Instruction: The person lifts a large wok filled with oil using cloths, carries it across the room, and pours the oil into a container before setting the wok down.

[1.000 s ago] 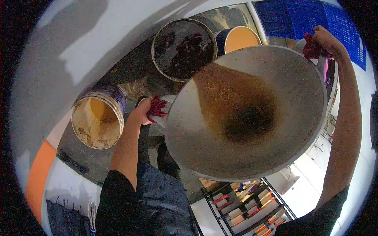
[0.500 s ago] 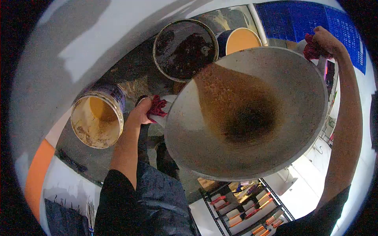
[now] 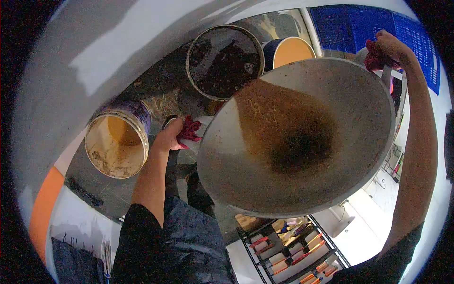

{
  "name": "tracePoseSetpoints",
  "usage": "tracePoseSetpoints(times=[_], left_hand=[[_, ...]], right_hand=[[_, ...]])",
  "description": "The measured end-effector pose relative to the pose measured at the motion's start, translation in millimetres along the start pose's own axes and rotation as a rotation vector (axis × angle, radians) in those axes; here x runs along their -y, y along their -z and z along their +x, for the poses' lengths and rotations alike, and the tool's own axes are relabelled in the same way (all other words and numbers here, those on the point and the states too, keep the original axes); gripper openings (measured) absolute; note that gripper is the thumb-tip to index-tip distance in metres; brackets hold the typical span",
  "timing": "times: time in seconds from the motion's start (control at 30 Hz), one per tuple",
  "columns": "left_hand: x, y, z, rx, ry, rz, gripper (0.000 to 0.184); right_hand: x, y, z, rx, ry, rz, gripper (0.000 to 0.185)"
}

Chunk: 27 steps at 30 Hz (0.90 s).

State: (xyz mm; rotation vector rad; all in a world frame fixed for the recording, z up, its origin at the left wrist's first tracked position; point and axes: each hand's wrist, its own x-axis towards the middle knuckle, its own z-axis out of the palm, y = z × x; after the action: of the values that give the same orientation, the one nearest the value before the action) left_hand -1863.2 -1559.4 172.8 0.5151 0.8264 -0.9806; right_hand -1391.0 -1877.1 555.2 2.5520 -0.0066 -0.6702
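A large metal wok [image 3: 236,180] hangs tilted between my two hands, its inside facing me. Brown liquid [image 3: 283,123] lies in it, reaching the upper-left rim, with a dark patch in the middle. My left hand [image 3: 171,135] is closed round the wok's left handle, a dark red cloth [image 3: 190,128] between palm and metal. My right hand [image 3: 393,49] grips the far handle at the upper right through another red cloth [image 3: 376,57]. Just beyond the pouring-side rim stands a round container [image 3: 224,61] with dark contents; whether liquid runs into it cannot be made out.
A stained, open bucket [image 3: 116,149] is on the floor at the left. An orange-looking round container [image 3: 292,52] stands behind the wok, near a blue perforated crate [image 3: 373,28]. Below the wok, a black rack [image 3: 283,251] holds several rollers or brushes.
The wok and both hands are almost where they were. The view has shifted slightly, and the brown liquid's edge in the wok differs a little.
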Motion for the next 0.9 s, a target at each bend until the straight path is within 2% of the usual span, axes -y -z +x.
tracePoseSetpoints(times=[0.07, 0.13, 0.2, 0.27, 0.47, 0.57, 0.67, 0.7, 0.73, 0.8, 0.83, 0.9], left_hand=[[2.8, 11.1, 16.9, 0.056, 0.142, -0.228, 0.042], [0.2, 9.1, 13.7, 0.049, 0.142, -0.213, 0.034], [-0.2, 9.3, 15.3, 0.042, 0.142, -0.189, 0.030], [-0.5, 11.1, 18.6, 0.035, 0.142, -0.157, 0.031], [6.4, 21.7, 30.2, -0.044, 0.148, -0.194, 0.031], [-10.2, 8.7, 11.5, 0.022, 0.175, -0.001, 0.033], [-1.5, 13.0, 10.4, 0.073, 0.070, -0.089, 0.035], [5.2, 16.5, 13.1, 0.107, -0.018, -0.067, 0.035], [14.2, 21.4, 18.2, 0.142, -0.105, -0.045, 0.035], [15.9, 23.5, 19.4, 0.157, -0.123, -0.056, 0.034], [10.5, 23.6, 17.8, 0.138, -0.053, -0.090, 0.034], [3.0, 21.1, 19.2, 0.064, 0.061, -0.108, 0.033]], right_hand=[[-9.7, -1.4, 15.3, 0.014, 0.095, -0.141, 0.046], [-11.9, 2.3, 25.5, 0.081, 0.261, -0.436, 0.047], [-12.5, 3.9, 29.8, 0.153, 0.250, -0.481, 0.047], [0.0, 4.1, 19.7, 0.141, 0.194, -0.404, 0.042], [34.4, 9.1, -17.2, 0.001, 0.087, 0.112, 0.030], [31.9, 7.2, -13.8, 0.014, 0.081, 0.122, 0.023], [36.9, 6.1, -19.0, 0.023, 0.097, 0.057, 0.014], [35.7, 5.5, -17.2, 0.028, 0.113, 0.043, 0.018], [15.1, 2.9, 6.2, 0.054, 0.156, 0.034, 0.033], [-14.1, -4.0, 40.2, 0.049, 0.250, 0.000, 0.049], [-16.5, -6.8, 45.4, 0.019, 0.299, -0.025, 0.049], [-18.1, -5.4, 46.0, 0.055, 0.216, 0.054, 0.029]])
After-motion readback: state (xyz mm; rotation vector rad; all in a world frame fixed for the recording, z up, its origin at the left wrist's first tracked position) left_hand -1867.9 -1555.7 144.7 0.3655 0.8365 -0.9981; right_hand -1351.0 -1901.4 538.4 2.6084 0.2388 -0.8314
